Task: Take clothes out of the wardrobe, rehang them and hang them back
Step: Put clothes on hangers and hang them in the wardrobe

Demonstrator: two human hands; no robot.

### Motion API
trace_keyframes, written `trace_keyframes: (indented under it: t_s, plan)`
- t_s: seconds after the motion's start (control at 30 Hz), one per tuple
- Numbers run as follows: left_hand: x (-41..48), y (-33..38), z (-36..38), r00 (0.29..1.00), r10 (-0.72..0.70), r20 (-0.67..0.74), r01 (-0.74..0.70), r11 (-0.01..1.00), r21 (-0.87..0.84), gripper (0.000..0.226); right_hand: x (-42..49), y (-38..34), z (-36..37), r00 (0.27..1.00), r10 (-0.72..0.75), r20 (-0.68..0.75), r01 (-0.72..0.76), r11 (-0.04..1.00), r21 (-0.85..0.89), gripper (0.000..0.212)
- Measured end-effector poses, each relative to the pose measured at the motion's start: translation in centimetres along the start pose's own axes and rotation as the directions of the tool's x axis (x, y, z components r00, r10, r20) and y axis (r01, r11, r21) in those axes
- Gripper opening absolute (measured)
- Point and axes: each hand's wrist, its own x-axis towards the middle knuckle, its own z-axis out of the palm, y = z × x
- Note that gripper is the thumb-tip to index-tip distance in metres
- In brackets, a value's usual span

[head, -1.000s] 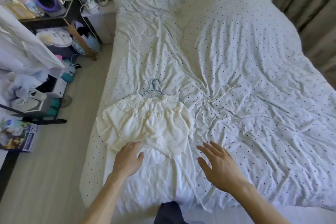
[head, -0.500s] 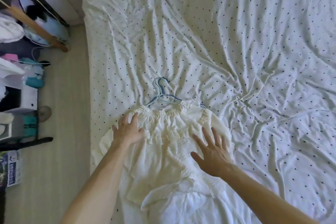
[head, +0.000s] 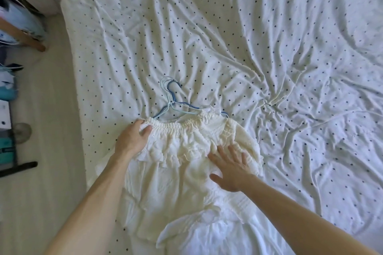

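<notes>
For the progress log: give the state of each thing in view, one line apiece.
cream garment: laid flat on the bed, neckline on the hangers.
hangers: lying on the sheet, hooks exposed, arms inside the neckline.
left grip: grips the neckline's left end.
right grip: fingers spread, flat on the garment.
dotted sheet: wrinkled.

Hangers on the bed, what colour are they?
The hangers are light and darker blue; head view.

We see a cream cloth blouse (head: 182, 151), matt and crinkled, its neckline gathered; thin blue hangers (head: 170, 103), smooth with a slight gloss; a white, dark-dotted bed sheet (head: 207, 37), matt, soft, creased.
</notes>
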Motion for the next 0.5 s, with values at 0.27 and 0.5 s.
trace_keyframes:
  t_s: [0.27, 0.5]
  plan:
    - [-10.3, 4.2, -4.6, 0.988, 0.130, 0.085, -0.083, 0.903, -0.422, 0.045, -10.0, 1.4, -3.0, 0.931, 0.079, -0.356, 0.079, 0.910, 0.407, 0.079]
    - [-22.0, 15.4, -9.2, 0.941, 0.339, -0.018, -0.315, 0.854, -0.414, 0.043, -25.0, 10.9, -8.4, 0.692, 0.198, -0.694, 0.117, 0.918, 0.378, 0.082]
